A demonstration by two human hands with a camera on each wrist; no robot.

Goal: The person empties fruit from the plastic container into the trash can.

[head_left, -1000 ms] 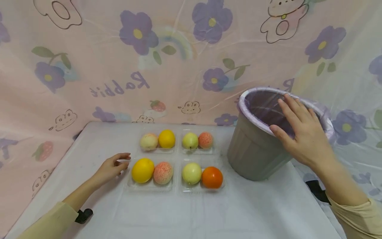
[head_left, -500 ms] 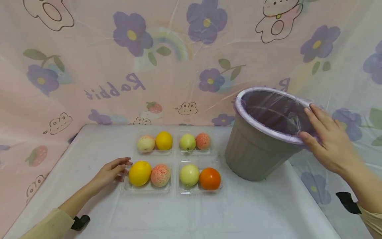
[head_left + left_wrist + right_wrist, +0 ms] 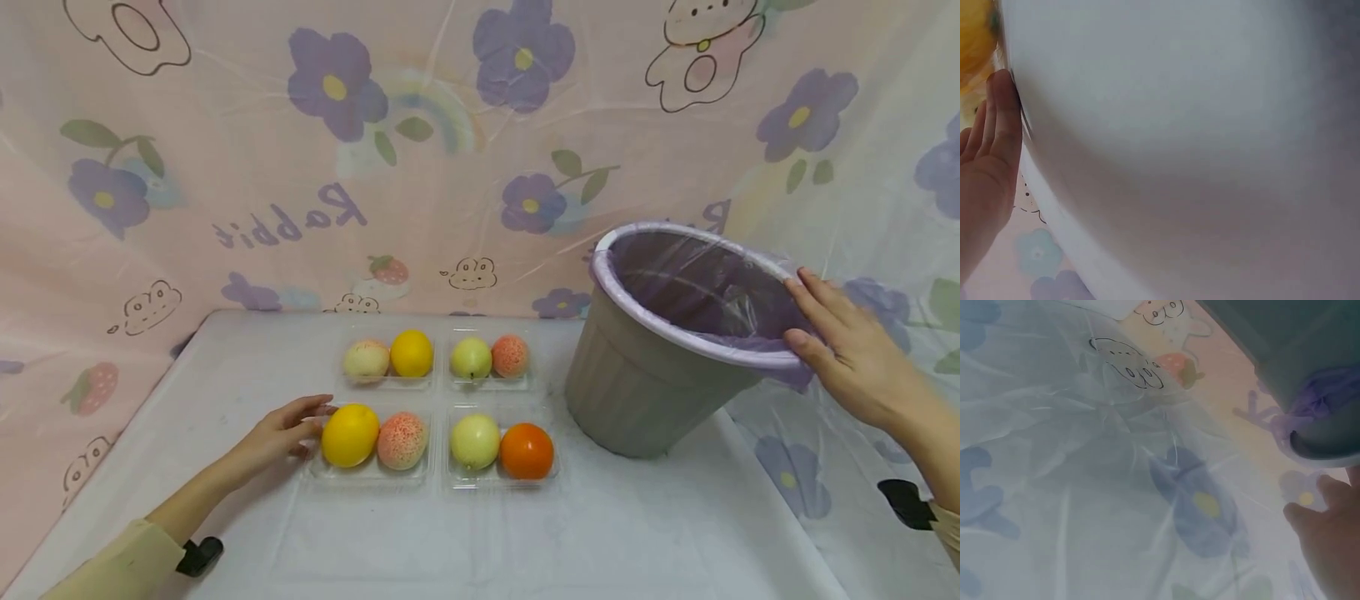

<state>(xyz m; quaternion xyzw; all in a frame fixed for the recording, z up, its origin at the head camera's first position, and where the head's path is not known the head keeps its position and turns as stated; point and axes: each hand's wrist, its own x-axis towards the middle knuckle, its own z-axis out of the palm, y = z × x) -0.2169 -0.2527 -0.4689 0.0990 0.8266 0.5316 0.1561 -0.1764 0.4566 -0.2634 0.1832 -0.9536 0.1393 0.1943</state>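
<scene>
In the head view my left hand (image 3: 277, 433) lies beside the front left clear plastic box (image 3: 367, 477), its fingers loosely bent at the box's left side. That box holds a yellow fruit (image 3: 350, 435) and a speckled pink fruit (image 3: 403, 440). Whether the fingertips touch the box cannot be told. At the right, my right hand (image 3: 862, 358) rests with extended fingers at the rim of a grey trash bin (image 3: 652, 392). A thin purple bag (image 3: 701, 337) lines the bin and folds over its rim. The bin leans to the right.
Next to the front left box, another box (image 3: 498, 482) carries a pale green fruit (image 3: 475, 442) and an orange one (image 3: 527, 451). Two more boxes with fruit stand behind, including a yellow fruit (image 3: 411, 353). A printed sheet (image 3: 450, 192) hangs behind the white table (image 3: 420, 550).
My right hand has moved right, from over the bin's opening to its right rim. The left hand has edged closer to the front left box. The fruit stays in its boxes.
</scene>
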